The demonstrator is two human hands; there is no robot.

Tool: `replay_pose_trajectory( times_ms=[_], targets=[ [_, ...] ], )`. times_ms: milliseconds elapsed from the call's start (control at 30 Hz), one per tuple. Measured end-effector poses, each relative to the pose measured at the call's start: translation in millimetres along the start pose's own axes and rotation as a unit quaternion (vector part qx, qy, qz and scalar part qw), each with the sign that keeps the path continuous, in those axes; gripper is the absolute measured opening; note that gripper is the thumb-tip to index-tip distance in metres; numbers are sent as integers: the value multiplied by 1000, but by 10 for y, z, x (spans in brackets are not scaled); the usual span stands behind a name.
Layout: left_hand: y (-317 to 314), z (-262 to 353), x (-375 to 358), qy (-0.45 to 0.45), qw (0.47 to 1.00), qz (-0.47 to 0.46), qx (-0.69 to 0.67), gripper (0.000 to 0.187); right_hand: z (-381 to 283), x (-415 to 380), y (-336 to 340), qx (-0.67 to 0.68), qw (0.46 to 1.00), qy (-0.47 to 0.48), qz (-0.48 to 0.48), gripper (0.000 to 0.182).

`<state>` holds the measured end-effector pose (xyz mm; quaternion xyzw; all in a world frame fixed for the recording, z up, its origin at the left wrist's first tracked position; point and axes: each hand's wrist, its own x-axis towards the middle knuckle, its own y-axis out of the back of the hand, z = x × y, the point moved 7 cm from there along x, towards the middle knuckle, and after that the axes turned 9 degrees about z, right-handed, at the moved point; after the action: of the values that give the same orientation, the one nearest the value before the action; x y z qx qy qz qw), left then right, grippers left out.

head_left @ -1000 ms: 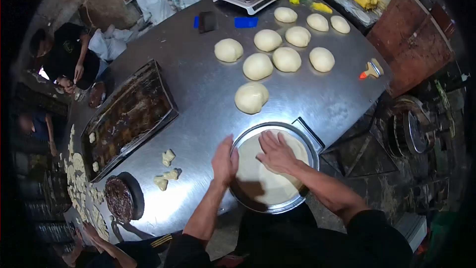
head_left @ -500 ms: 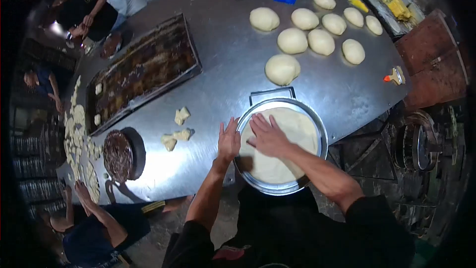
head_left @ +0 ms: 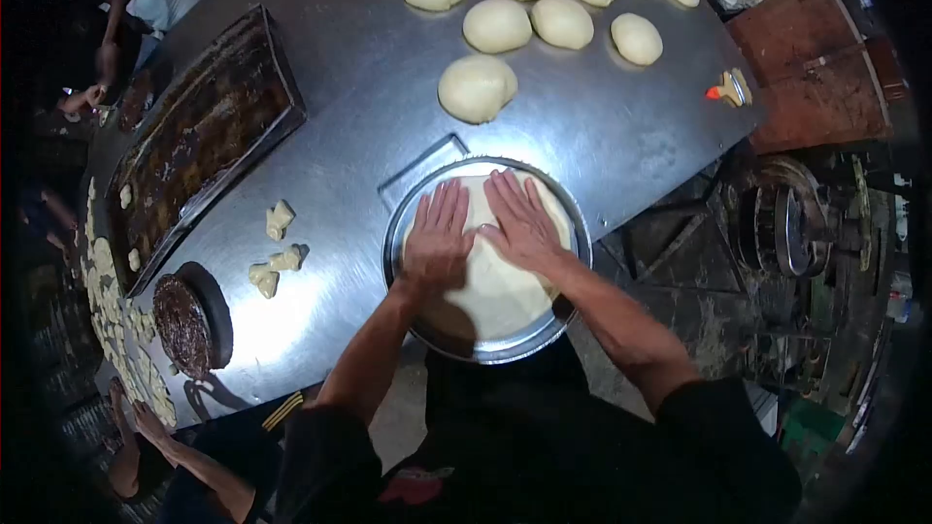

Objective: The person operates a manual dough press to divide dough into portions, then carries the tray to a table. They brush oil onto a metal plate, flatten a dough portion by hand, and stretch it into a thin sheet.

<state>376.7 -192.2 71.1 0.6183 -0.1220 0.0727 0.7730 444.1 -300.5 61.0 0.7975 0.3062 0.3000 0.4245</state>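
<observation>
A round metal pan (head_left: 583, 250) sits at the table's near edge with a flat sheet of dough (head_left: 500, 296) spread inside it. My left hand (head_left: 439, 236) lies flat on the left part of the dough, fingers pointing away from me. Beside it, my right hand (head_left: 524, 231) is also pressed flat on the dough, its fingers spread. The thumbs nearly meet in the middle. Just beyond the pan rests a large dough ball (head_left: 476, 88).
Several dough balls (head_left: 497, 25) stand farther back. At left are a dark rectangular tray (head_left: 209, 126), a round dish of brown filling (head_left: 182, 325), dough scraps (head_left: 275, 272) and many small dough pieces (head_left: 121, 330). A co-worker's hands (head_left: 146, 422) are at the lower left. A brush (head_left: 731, 89) lies right.
My left hand has moved from the pan's left rim onto the dough. The right hand has shifted toward the dough's right side. The pan appears turned, and the camera view has shifted.
</observation>
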Motion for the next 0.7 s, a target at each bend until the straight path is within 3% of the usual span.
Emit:
replay_pose_trajectory(
  times_ms=[33, 100, 167, 233, 300, 367, 400, 433, 500, 533, 567, 633, 667, 700],
  targets=[
    [17, -18, -15, 14, 1000, 2, 13, 62, 33, 91, 14, 0, 1000, 7, 4, 59],
    [98, 70, 70, -18, 999, -4, 40, 63, 105, 110, -4, 177, 983, -41, -8, 55],
    [39, 112, 225, -48, 997, -6, 57, 64, 152, -121, 31, 102, 992, -62, 32, 55],
    [-51, 107, 265, -105, 990, -13, -98, 65, 121, -392, 99, -32, 989, -95, 106, 55],
    [13, 159, 126, -97, 992, -3, -84, 66, 241, -311, 95, -54, 990, -106, 73, 59],
    [73, 63, -2, 30, 998, 50, -28, 67, 233, -13, 87, 37, 999, -8, -16, 61],
    [64, 11, -88, 58, 997, 52, -11, 68, 243, 116, 114, 146, 983, -63, -87, 60],
    [33, -34, -157, 81, 995, 57, -3, 68, 230, 125, 133, 152, 984, -95, -13, 62],
    [219, 136, 93, 20, 999, 42, 22, 69, 151, -106, 70, 24, 985, -143, 89, 67],
    [-47, 110, 238, -61, 995, -23, -81, 67, 96, -305, 77, -26, 994, -101, 37, 72],
    [-155, 101, 225, -64, 994, -19, -81, 67, 203, -325, 81, -36, 996, -86, 16, 70],
    [-139, 100, 50, 4, 1000, -10, -28, 66, 297, -166, 163, -17, 999, -30, -12, 64],
    [-115, 120, -4, 33, 999, -2, -28, 66, 327, -75, 264, 53, 998, -22, -24, 57],
    [-50, 183, -51, 28, 999, 9, -20, 66, 321, -28, 296, 50, 999, -14, -12, 57]
  ],
)
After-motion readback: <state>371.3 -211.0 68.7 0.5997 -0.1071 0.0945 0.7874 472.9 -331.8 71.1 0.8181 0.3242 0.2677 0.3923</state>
